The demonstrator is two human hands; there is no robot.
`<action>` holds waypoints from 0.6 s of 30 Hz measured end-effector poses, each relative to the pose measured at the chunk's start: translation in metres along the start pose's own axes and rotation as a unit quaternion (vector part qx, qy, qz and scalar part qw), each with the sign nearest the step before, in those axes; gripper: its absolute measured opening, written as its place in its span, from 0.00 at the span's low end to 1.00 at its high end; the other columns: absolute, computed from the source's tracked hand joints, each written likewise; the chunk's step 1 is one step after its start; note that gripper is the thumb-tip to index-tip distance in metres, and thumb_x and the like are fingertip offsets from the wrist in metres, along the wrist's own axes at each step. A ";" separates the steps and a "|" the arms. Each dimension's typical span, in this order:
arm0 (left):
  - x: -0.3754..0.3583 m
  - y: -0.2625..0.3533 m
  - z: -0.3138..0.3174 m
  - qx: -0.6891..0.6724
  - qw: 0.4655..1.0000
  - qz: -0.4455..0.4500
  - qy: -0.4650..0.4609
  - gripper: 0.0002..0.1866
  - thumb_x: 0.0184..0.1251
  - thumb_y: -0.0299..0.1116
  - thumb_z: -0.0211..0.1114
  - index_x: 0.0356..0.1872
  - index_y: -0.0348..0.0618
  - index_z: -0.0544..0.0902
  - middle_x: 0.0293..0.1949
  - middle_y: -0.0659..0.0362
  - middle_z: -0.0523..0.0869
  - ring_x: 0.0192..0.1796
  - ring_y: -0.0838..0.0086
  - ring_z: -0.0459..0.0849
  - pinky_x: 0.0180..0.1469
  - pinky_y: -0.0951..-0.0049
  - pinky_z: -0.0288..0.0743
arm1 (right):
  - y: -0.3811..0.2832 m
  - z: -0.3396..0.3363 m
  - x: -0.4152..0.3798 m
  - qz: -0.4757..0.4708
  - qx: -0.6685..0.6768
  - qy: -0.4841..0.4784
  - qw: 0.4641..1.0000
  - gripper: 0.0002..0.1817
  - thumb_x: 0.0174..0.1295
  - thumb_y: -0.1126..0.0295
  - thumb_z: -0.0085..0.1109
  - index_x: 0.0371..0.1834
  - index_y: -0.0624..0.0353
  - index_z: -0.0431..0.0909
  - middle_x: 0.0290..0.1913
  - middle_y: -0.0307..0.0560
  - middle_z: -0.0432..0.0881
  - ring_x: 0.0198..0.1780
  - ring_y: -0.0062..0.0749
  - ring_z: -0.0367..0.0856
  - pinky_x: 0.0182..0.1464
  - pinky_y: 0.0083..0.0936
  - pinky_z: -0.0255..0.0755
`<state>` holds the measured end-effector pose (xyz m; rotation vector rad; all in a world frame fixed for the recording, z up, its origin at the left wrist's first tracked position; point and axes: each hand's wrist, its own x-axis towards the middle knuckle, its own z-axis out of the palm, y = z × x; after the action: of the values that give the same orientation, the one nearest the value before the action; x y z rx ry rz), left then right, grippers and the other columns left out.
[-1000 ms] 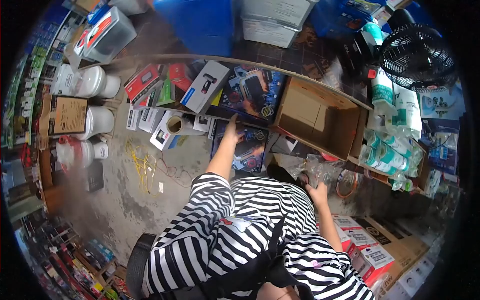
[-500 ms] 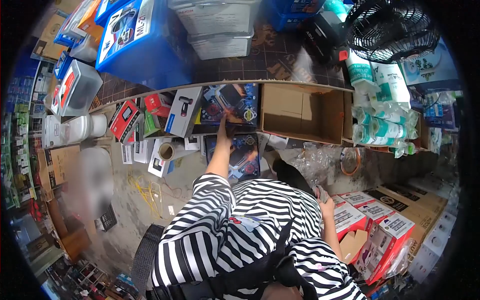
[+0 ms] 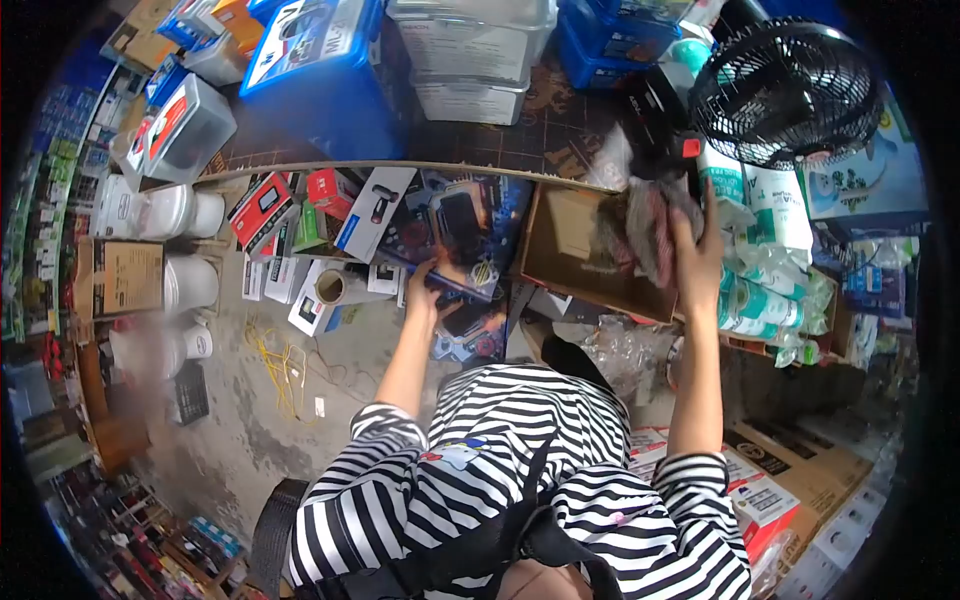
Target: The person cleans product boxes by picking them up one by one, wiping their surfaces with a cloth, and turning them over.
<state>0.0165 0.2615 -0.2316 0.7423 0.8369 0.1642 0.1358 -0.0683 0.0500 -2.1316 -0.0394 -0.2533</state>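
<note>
My left hand grips the near edge of a dark box printed with a blue and orange picture. The box sits tilted on the shelf, and a similar dark box shows below it. My right hand is raised at the right, closed on a crumpled grey-pink rag, blurred by motion. The rag is above the right side of an open cardboard box, hiding part of its inside.
White boxes and red boxes stand left of the dark box. Overhead are blue cases and clear bins. A black fan and wrapped green-white rolls are at right. Yellow cord lies on the floor.
My right hand has risen from beside the red cartons to the cardboard box, carrying the rag. My left hand has shifted from the dark box's face to its near edge, and the box now tilts.
</note>
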 end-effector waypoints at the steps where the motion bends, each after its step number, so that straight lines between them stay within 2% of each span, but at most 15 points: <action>1: -0.012 0.005 -0.007 -0.003 1.000 0.015 -0.011 0.16 0.53 0.37 0.68 0.42 0.46 0.79 0.37 0.59 0.82 0.41 0.66 0.83 0.44 0.60 0.80 | 0.013 0.001 0.019 -0.013 0.031 -0.004 0.999 0.35 0.62 0.65 0.58 0.71 0.62 0.58 0.59 0.59 0.75 0.59 0.33 0.72 0.62 0.26 0.61; 2: -0.051 0.028 0.010 -0.013 1.000 -0.006 0.022 0.16 0.54 0.37 0.67 0.43 0.43 0.79 0.38 0.58 0.82 0.40 0.67 0.83 0.44 0.60 0.80 | 0.015 0.001 0.033 0.014 0.058 -0.022 0.998 0.35 0.62 0.65 0.58 0.71 0.62 0.58 0.59 0.58 0.75 0.59 0.32 0.72 0.62 0.26 0.61; 3: -0.062 0.031 0.003 -0.015 1.000 -0.004 0.017 0.16 0.54 0.37 0.66 0.42 0.42 0.79 0.38 0.58 0.82 0.41 0.67 0.83 0.44 0.61 0.80 | 0.015 0.002 0.043 0.041 0.085 -0.041 0.995 0.34 0.62 0.65 0.57 0.71 0.62 0.58 0.59 0.56 0.75 0.59 0.32 0.72 0.62 0.25 0.61; 6: -0.095 0.035 -0.014 -0.023 0.999 0.023 0.022 0.14 0.55 0.36 0.65 0.42 0.42 0.78 0.38 0.58 0.82 0.40 0.70 0.83 0.43 0.65 0.80 | 0.027 0.008 0.057 0.024 0.166 -0.055 0.984 0.32 0.62 0.68 0.56 0.71 0.60 0.59 0.60 0.48 0.73 0.58 0.30 0.71 0.61 0.23 0.61; 9: -0.124 0.034 -0.019 -0.019 0.999 0.025 0.039 0.13 0.56 0.37 0.64 0.40 0.43 0.77 0.36 0.59 0.82 0.38 0.70 0.83 0.42 0.67 0.79 | 0.031 0.011 0.055 0.039 0.222 -0.059 0.973 0.31 0.63 0.73 0.53 0.71 0.58 0.58 0.60 0.47 0.72 0.58 0.29 0.71 0.62 0.24 0.61; 12: -0.138 0.023 -0.018 -0.017 0.998 0.021 0.051 0.11 0.57 0.39 0.63 0.37 0.46 0.77 0.33 0.60 0.82 0.34 0.71 0.83 0.38 0.68 0.80 | 0.025 0.010 0.051 0.042 0.194 -0.051 0.979 0.29 0.63 0.73 0.53 0.69 0.58 0.60 0.61 0.47 0.72 0.59 0.29 0.70 0.63 0.24 0.59; 14: -0.141 0.013 -0.015 -0.021 0.999 0.020 0.043 0.11 0.57 0.38 0.63 0.37 0.45 0.77 0.33 0.61 0.82 0.35 0.73 0.83 0.39 0.68 0.80 | 0.024 0.010 0.046 0.033 0.169 -0.043 0.984 0.29 0.64 0.73 0.54 0.69 0.58 0.61 0.60 0.48 0.72 0.59 0.30 0.69 0.64 0.24 0.59; 18: -0.144 -0.005 -0.006 -0.008 0.999 -0.021 0.026 0.13 0.57 0.39 0.64 0.38 0.44 0.78 0.33 0.60 0.83 0.35 0.73 0.84 0.39 0.70 0.80 | 0.027 0.015 0.037 -0.032 0.143 -0.024 0.989 0.26 0.64 0.73 0.54 0.67 0.59 0.63 0.61 0.49 0.71 0.61 0.31 0.69 0.65 0.25 0.58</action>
<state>-0.0854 0.2021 -0.1494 0.7069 0.8994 0.1545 0.1780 -0.0734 0.0275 -1.8521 -0.1637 -0.2194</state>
